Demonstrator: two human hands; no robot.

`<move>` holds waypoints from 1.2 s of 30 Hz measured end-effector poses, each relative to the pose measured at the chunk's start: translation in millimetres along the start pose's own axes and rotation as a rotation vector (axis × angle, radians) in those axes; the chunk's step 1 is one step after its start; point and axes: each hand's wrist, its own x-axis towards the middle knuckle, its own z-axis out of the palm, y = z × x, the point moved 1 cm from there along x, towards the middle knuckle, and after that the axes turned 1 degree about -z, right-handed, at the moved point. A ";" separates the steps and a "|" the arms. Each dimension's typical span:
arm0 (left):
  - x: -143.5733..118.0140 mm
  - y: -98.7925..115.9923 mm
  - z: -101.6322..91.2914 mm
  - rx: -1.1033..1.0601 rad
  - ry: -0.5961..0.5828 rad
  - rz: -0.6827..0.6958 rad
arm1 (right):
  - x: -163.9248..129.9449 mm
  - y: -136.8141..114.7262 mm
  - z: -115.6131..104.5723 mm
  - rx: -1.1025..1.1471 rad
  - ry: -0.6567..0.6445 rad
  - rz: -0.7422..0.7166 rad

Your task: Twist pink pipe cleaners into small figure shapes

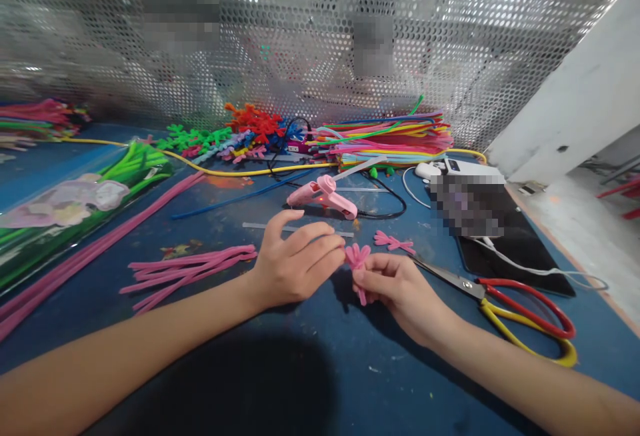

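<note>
My right hand (395, 283) pinches a small pink pipe-cleaner piece (358, 259) between thumb and fingers. Several loops fan out at its top, and a short stem points down below the grip. Close on its left is my left hand (300, 259), thumb apart and fingers loosely curved. Its fingertips come right up to the loops; whether they touch is unclear. A second looped pink pipe-cleaner piece (394, 242) lies on the table just beyond my right hand. Loose pink pipe cleaners (187, 269) lie beside my left wrist.
A pink glue gun (325, 197) with a black cord lies ahead. Scissors (467, 285) with red and yellow handles and a dark tablet (520, 256) are at right. Bundled pipe cleaners (390, 139) line the perforated metal screen (310, 36). A bag of green pipe cleaners (135, 176) lies left.
</note>
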 end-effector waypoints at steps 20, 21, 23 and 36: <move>11.5 23.5 17.7 -1.134 -0.063 -0.750 | 1.9 -0.8 -4.6 -0.099 0.125 -0.175; 11.2 21.5 19.1 -1.169 -0.062 -0.748 | 2.4 -1.2 -5.4 -0.092 0.112 -0.181; 10.4 17.8 21.9 -1.222 -0.053 -0.723 | 3.1 -2.3 -6.9 -0.090 0.092 -0.199; 6.0 12.6 34.6 -1.535 0.018 -0.782 | 3.2 -1.5 -2.1 0.029 -0.031 -0.161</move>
